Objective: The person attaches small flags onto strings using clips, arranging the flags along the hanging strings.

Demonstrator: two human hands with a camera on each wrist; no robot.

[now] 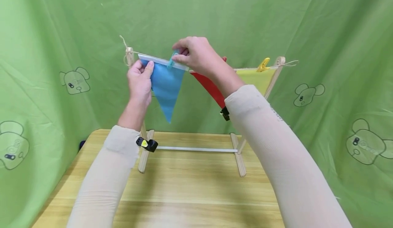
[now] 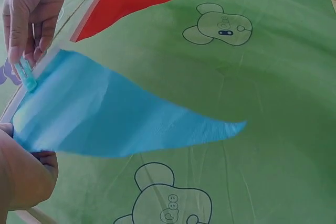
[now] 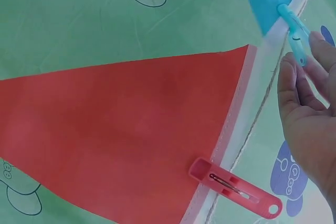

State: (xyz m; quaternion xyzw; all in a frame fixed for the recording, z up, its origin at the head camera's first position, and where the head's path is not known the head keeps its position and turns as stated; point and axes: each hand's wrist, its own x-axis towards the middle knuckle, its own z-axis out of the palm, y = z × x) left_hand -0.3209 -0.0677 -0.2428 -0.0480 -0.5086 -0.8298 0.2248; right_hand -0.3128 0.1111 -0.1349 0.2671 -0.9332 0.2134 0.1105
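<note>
A blue triangular pennant with a white top band hangs at the left part of a twine line. My left hand pinches its upper left corner, thumb on the front. A teal clothespin sits over the band right of its middle, its jaws on the pennant's top edge. My right hand holds the clothespin's upper end between thumb and fingers, as the right wrist view also shows. To the right hang a red pennant with a red clothespin and, partly behind my right arm, a yellow pennant with a yellow clothespin.
The twine is tied between two wooden posts, the left post and the right post. A white rod joins their feet on the wooden table. Green cloth with animal drawings surrounds the table.
</note>
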